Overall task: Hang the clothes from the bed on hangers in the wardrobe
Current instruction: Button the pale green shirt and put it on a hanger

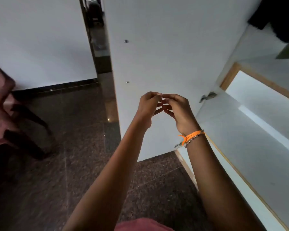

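Both hands meet before the open wardrobe door [165, 55]. Left hand [148, 105] and right hand [177, 108] have curled fingers, fingertips touching; nothing visible in either grip.

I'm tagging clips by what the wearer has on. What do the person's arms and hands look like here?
Both forearms are bare, with no sleeves, gloves or rings in view. The left hand and its wrist carry nothing. Below the right hand, the wrist wears an orange thread tied in a knot with loose ends, and beside it a thin beaded bracelet of dark and pale beads.
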Tool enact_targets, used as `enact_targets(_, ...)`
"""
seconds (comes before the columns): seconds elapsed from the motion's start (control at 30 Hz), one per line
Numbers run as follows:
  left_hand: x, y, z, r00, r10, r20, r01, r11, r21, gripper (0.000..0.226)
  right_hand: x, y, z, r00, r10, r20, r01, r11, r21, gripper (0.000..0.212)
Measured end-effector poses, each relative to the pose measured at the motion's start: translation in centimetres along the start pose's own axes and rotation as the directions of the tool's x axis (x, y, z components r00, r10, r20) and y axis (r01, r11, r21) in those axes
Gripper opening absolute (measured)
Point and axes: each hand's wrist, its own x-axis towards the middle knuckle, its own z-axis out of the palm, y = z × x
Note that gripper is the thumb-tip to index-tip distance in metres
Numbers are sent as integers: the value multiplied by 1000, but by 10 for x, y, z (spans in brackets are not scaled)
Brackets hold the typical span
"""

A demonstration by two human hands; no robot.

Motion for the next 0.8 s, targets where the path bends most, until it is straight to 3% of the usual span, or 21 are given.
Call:
enact_targets(0.17,-35,-11,-150,959,-71,-273,59,997,-53,18,-32,36,143,961,118,250,-111,993,-42,22)
enact_targets(0.33,-83,-3,-306,873,-95,-479,52,993,-103,22,-75,57,305,862,208,463,-204,977,-59,31)
enact_targets(0.5,-134,16,-445,765,-69,-641,-24,991,-135,19,-111,80,453,770,206,604,-170,979,-117,21)
enact_targets(0.8,-200,39,-640,491,-134,-861,-109,971,-213,20,-171,97,670,468,259,845,-124,966,-228,21)
